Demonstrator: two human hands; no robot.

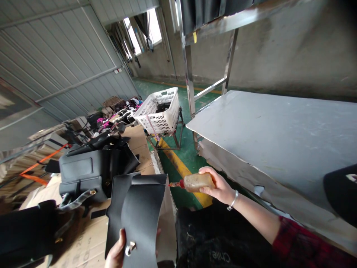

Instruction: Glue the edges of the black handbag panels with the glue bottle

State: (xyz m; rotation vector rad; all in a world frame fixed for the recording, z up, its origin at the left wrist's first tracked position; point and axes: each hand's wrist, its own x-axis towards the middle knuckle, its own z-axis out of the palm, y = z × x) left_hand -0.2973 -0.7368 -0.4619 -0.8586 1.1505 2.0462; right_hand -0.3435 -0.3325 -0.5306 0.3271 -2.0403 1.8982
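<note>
Beside the black panel (142, 212); right hand (220, 189), nearer its top corner, grips bottle (198, 182) crosswise, nozzle (176, 184) facing it; left hand (115, 252) clasps lower side.

Daylight glares through the windows (154, 26); the frame edges look stretched.

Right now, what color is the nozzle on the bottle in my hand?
Red, seen best in the head view: the nozzle.

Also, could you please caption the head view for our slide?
Left hand holding a black panel, right hand a red-tipped bottle.
</note>
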